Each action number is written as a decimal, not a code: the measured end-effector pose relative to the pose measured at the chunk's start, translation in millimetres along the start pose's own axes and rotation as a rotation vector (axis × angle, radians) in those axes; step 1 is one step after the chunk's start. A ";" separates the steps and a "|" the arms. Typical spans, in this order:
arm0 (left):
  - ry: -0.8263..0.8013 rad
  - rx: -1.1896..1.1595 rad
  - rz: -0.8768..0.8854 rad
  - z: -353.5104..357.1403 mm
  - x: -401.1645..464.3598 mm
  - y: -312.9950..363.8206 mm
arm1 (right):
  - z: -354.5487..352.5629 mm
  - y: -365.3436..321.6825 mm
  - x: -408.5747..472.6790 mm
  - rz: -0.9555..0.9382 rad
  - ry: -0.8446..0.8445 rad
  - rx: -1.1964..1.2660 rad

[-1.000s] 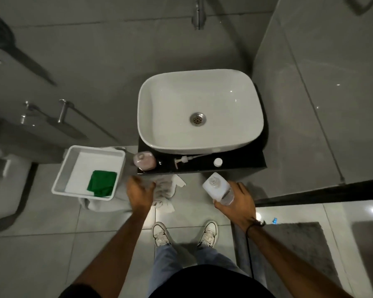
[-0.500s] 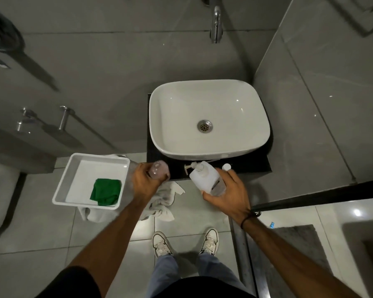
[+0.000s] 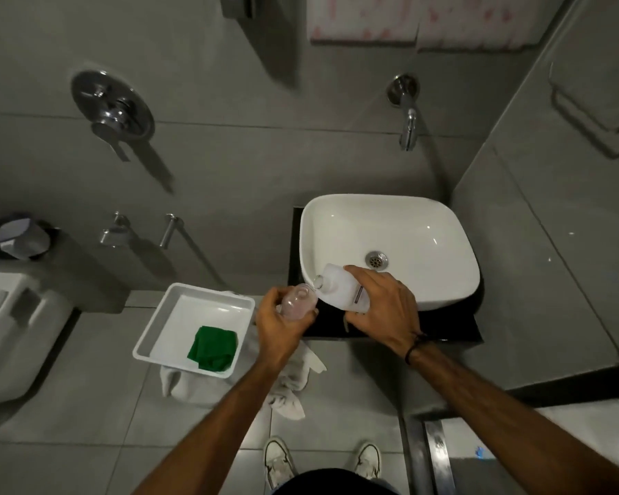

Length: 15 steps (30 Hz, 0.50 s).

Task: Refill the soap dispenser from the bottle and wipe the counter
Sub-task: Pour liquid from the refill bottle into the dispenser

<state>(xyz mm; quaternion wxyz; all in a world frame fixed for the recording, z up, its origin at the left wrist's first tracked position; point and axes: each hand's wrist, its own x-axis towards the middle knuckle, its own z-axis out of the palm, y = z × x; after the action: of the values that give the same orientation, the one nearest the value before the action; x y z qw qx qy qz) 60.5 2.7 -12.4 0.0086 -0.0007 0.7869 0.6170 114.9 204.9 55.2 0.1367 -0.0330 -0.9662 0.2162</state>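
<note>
We hold the small clear dispenser (image 3: 298,302) in our left hand (image 3: 281,325), fingers wrapped around its body, over the desk's (image 3: 454,326) nine o'clock end. Our right hand (image 3: 381,309) grips the tilted white bottle (image 3: 340,285) mid-body, its mouth meeting the dispenser's; both likely light, smooth, slippery if soapy.

- We can read no text, brand or number anywhere.
- The bottle (image 3: 340,289), held in the right hand (image 3: 381,309), carries a narrow dark label strip beside the fingers, but its print is too small and blurred for us to make out.
</note>
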 end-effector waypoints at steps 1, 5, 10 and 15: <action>0.008 0.004 0.006 -2.6 1.2 3.4 | -1.1 -2.5 5.0 -0.021 -0.001 -0.011; 0.034 0.033 0.032 -11.5 5.6 12.6 | -5.5 -8.9 19.9 -0.117 -0.007 -0.082; 0.036 0.100 0.017 -19.6 11.6 14.9 | -5.9 -18.1 30.8 -0.143 -0.034 -0.207; 0.047 0.144 0.027 -20.1 14.2 14.4 | -8.5 -25.6 37.1 -0.142 -0.067 -0.285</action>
<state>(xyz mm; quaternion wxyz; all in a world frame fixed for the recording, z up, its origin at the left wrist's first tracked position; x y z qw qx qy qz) 45.8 -13.3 6.1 -0.0181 -0.0039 0.8292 0.5586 81.6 189.8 82.8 0.1133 0.0234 -0.9910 0.0677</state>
